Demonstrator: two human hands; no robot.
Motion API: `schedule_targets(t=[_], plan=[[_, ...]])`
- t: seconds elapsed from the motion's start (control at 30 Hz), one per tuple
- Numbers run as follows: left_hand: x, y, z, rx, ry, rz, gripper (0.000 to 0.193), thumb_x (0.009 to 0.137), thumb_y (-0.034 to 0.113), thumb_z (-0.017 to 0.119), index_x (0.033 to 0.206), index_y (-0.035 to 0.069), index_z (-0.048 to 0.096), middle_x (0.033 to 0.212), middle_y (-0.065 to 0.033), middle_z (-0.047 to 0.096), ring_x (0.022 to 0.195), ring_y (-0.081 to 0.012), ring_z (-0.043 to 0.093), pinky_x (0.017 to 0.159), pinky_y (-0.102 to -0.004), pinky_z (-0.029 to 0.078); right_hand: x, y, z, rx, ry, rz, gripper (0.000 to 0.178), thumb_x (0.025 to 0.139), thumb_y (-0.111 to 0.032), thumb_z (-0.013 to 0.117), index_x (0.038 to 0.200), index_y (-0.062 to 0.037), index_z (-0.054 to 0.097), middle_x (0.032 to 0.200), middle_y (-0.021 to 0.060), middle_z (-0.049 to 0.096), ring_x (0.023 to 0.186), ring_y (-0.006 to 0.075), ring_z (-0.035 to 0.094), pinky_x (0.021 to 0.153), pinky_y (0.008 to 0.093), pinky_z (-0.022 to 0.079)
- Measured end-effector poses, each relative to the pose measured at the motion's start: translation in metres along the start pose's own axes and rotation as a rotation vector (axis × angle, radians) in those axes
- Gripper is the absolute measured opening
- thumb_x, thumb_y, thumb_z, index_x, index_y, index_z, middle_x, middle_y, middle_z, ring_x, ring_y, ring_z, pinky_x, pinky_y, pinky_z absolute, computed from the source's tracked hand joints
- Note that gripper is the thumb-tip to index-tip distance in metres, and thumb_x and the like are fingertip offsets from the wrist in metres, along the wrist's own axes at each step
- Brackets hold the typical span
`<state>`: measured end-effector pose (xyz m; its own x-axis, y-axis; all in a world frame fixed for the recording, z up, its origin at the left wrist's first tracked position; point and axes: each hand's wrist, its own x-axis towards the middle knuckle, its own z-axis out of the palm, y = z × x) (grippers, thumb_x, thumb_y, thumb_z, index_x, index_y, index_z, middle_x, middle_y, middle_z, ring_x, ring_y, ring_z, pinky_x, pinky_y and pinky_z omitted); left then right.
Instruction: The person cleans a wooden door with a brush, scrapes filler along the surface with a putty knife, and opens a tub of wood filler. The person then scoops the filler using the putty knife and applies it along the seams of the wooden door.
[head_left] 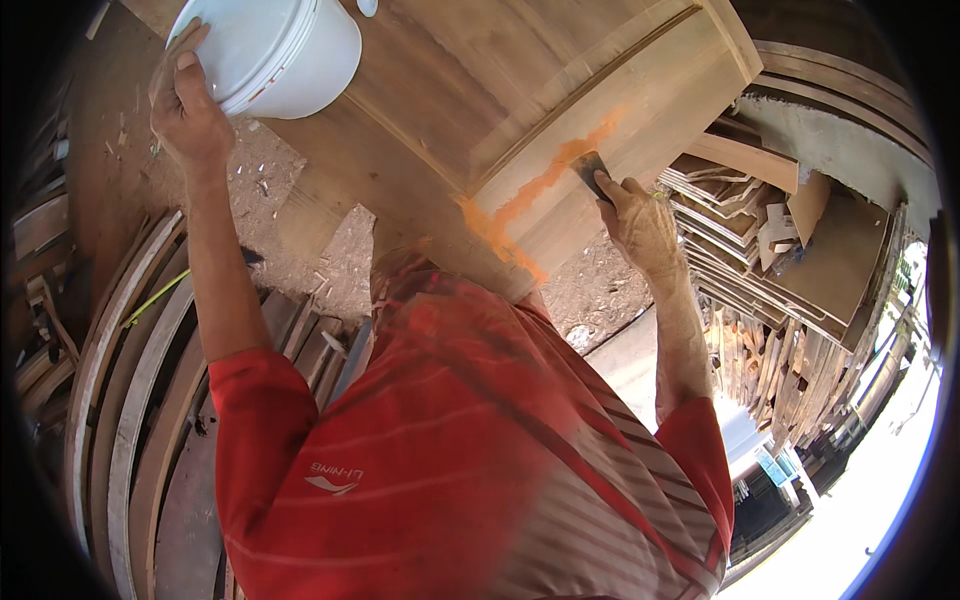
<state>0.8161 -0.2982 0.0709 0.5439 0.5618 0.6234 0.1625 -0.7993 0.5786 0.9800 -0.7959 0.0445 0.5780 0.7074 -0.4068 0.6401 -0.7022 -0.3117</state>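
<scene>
At the upper left my left hand (196, 112) grips the edge of a white plastic bucket (325, 65), its thumb against the pale round face. The bucket is tilted over a wooden door-like panel (430, 120); I cannot tell whether that pale face is a lid or the inside. My right hand (640, 225) is closed around a putty knife (590, 175), whose dark, wide blade meets the panel. Orange filler (545, 182) runs in a smeared band along the joint beside the blade and down toward the panel's near corner.
Curved stacks of boards (150, 400) stand at the left. To the right lie piled thin wooden sheets (790, 270) and a heap of cut timber (760, 365). Chips and scraps litter the dirt floor (265, 190). A small white object (368, 7) shows at the top edge.
</scene>
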Motion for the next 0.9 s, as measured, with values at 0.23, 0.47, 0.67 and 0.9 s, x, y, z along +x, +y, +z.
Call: schedule_targets(t=[0.23, 0.47, 0.67, 0.9], plan=[[0.001, -0.008, 0.006, -0.006, -0.034, 0.049, 0.045, 0.105, 0.019, 0.040, 0.121, -0.006, 0.075, 0.129, -0.0184, 0.074, 0.123, -0.0310, 0.066, 0.112, -0.0418, 0.045, 0.022, 0.009, 0.011, 0.038, 0.128, 0.036, 0.041, 0.099, -0.018, 0.065, 0.137, -0.0053, 0.063, 0.096, 0.0202, 0.066, 0.084, 0.0430, 0.070, 0.072, 0.0532, 0.057], [-0.001, -0.007, 0.003, -0.007, -0.019, 0.045, 0.045, 0.106, 0.020, 0.040, 0.120, -0.005, 0.075, 0.129, -0.0182, 0.073, 0.123, -0.0307, 0.066, 0.111, -0.0416, 0.045, -0.011, -0.011, 0.044, 0.076, 0.178, -0.098, 0.044, 0.097, -0.017, 0.069, 0.139, -0.0084, 0.065, 0.087, 0.0165, 0.062, 0.074, 0.0397, 0.068, 0.066, 0.0503, 0.056], [-0.001, -0.008, 0.002, 0.022, -0.025, 0.039, 0.045, 0.107, 0.020, 0.040, 0.120, -0.004, 0.076, 0.128, -0.0189, 0.073, 0.122, -0.0314, 0.066, 0.111, -0.0419, 0.046, -0.001, -0.021, 0.029, 0.130, 0.217, -0.011, 0.045, 0.097, -0.018, 0.069, 0.141, -0.0096, 0.063, 0.087, 0.0152, 0.062, 0.074, 0.0385, 0.068, 0.064, 0.0477, 0.057], [0.000, 0.003, 0.004, 0.052, -0.029, 0.025, 0.046, 0.106, 0.021, 0.039, 0.120, -0.004, 0.075, 0.130, -0.0182, 0.073, 0.123, -0.0317, 0.066, 0.112, -0.0419, 0.045, -0.013, -0.031, 0.033, 0.101, 0.124, -0.042, 0.043, 0.097, -0.017, 0.069, 0.139, -0.0088, 0.064, 0.091, 0.0155, 0.064, 0.076, 0.0396, 0.069, 0.064, 0.0487, 0.057]])
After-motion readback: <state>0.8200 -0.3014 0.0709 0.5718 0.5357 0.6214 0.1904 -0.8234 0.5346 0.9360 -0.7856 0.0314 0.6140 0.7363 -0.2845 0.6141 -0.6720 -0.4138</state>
